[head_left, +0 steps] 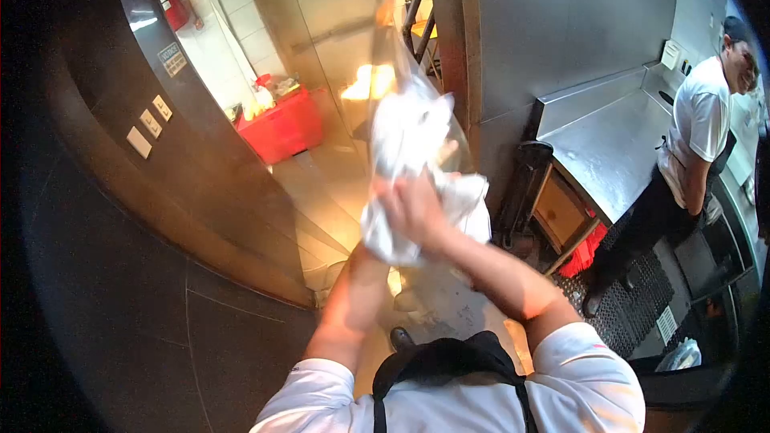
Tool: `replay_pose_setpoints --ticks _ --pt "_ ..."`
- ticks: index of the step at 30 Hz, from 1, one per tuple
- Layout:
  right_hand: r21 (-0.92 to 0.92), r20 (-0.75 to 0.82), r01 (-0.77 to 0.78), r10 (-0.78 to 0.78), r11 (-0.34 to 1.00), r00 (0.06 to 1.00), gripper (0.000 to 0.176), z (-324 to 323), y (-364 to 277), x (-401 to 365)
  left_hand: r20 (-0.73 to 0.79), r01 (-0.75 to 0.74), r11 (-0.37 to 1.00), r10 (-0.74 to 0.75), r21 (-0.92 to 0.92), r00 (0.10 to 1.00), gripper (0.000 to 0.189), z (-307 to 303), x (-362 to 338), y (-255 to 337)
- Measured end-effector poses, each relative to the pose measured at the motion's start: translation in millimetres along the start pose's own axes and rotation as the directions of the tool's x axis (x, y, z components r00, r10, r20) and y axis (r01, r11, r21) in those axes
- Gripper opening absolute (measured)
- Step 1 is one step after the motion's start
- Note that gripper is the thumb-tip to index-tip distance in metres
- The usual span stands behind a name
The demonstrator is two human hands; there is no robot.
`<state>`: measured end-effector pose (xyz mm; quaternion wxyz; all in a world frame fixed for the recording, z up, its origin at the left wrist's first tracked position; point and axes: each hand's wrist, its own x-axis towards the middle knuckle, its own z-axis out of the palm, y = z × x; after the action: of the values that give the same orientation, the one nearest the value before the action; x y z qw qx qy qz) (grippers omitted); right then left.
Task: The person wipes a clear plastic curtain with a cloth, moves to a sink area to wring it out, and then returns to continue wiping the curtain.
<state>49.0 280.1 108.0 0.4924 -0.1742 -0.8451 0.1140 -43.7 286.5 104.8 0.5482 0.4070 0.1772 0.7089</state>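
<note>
A bunched white cloth is in front of me, blurred by motion, with a loose fold hanging at its right. My right hand is closed over the lower middle of this cloth. My left forearm rises to the cloth's lower left, where the cloth hides most of my left hand, so its grip does not show. Around and above the cloth runs a see-through, glossy surface with bright reflections. Whether the cloth presses on it cannot be made out.
Dark wall panels with switches curve along the left. Through the doorway stands a red bin on a tiled floor. A steel counter is at the right, with a red cloth below. A co-worker stands beside it on a black mat.
</note>
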Motion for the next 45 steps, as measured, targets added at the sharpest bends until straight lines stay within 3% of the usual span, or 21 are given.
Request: replay_pose_setpoints --ticks 1,2,7,8,9,10,11,12,13,16,17,19,21,27,29,33,35,37,39,42,45 --pt "-0.077 -0.155 0.21 -0.22 0.975 0.963 0.03 7 -6 -25 0.107 0.055 0.998 -0.053 -0.014 0.993 0.093 -4 2 8" --pt "0.088 -0.142 0.129 -0.116 0.988 0.983 0.036 12 -1 -43 0.268 0.086 0.956 -0.008 -0.28 0.963 0.098 -12 0 2" --pt "0.02 -0.144 -0.195 0.196 0.981 0.97 0.042 26 115 -46 0.112 0.024 0.996 -0.014 -0.085 0.994 0.124 25 -13 2" --pt "-0.583 -0.259 0.029 -0.219 0.812 0.941 0.039 12 125 -14 0.298 0.106 0.951 -0.015 -0.291 0.955 0.125 16 -7 -3" --pt "0.205 -0.041 -0.386 0.401 0.9 0.915 0.041 -27 119 34 0.465 0.218 0.858 0.027 -0.464 0.885 0.125 -1 0 -9" --pt "0.17 0.072 -0.524 0.52 0.835 0.851 0.043 -69 95 69 0.602 0.35 0.727 0.109 -0.591 0.791 0.126 -12 2 -10" --pt "0.119 0.179 -0.648 0.625 0.752 0.76 0.045 -93 83 91 0.534 0.277 0.91 -0.076 -0.307 0.842 0.13 1 -4 6" --pt "0.392 0.339 -0.622 0.522 0.678 0.783 0.044 -87 105 92 0.432 0.176 0.978 -0.113 -0.109 0.895 0.128 11 -14 14" --pt "0.627 0.446 -0.582 0.373 0.518 0.813 0.042 -79 130 86 0.326 0.093 0.989 -0.125 0.111 0.937 0.128 22 -23 18" --pt "0.634 0.504 -0.679 0.468 0.37 0.726 0.035 -83 148 47 0.083 -0.065 0.847 0.024 0.528 0.996 0.115 65 -65 19" --pt "0.699 0.544 -0.672 0.428 0.245 0.722 0.03 -77 152 24 -0.027 0.023 0.856 -0.011 0.516 1.0 0.089 79 -71 0" --pt "0.711 0.553 -0.62 0.28 0.334 0.785 0.025 -45 179 -46 -0.093 0.072 0.882 -0.033 0.466 0.995 0.074 84 -67 -25" --pt "0.693 0.64 -0.721 0.476 -0.018 0.604 0.024 -64 116 -93 -0.176 0.18 0.863 -0.107 0.473 0.979 0.057 86 -59 -39" --pt "0.547 0.644 -0.804 0.497 0.234 0.582 0.033 -14 175 -331 -0.341 0.271 0.803 -0.09 0.531 0.936 0.043 87 -57 -34" --pt "0.527 0.772 -0.85 0.432 -0.023 0.467 0.032 -35 156 -375 -0.365 0.267 0.767 -0.046 0.584 0.93 0.043 77 -57 -28" --pt "0.225 0.612 -0.953 0.731 0.203 0.3 0.038 -21 162 -521 -0.411 0.28 0.736 -0.003 0.617 0.912 0.044 69 -51 -30" --pt "0.346 0.578 -0.929 0.81 -0.13 0.102 0.036 -27 173 -572 -0.408 0.257 0.663 0.08 0.703 0.91 0.043 59 -51 -32" --pt "0.149 0.24 -0.946 0.939 -0.288 -0.248 0.038 -68 158 -564 -0.427 0.249 0.635 0.142 0.732 0.893 0.042 49 -48 -36" --pt "0.488 0.23 -0.849 0.968 -0.203 -0.099 0.037 -92 182 -624 -0.48 0.262 0.662 0.169 0.702 0.861 0.042 35 -45 -46" --pt "0.712 0.398 -0.546 0.894 -0.441 -0.203 0.039 -138 176 -612 -0.296 0.192 0.298 0.357 0.935 0.886 0.052 16 -39 -74" --pt "0.784 0.47 -0.385 0.871 -0.487 -0.144 0.048 -155 178 -607 -0.234 0.24 -0.113 0.062 0.964 0.97 0.063 25 -53 -113"
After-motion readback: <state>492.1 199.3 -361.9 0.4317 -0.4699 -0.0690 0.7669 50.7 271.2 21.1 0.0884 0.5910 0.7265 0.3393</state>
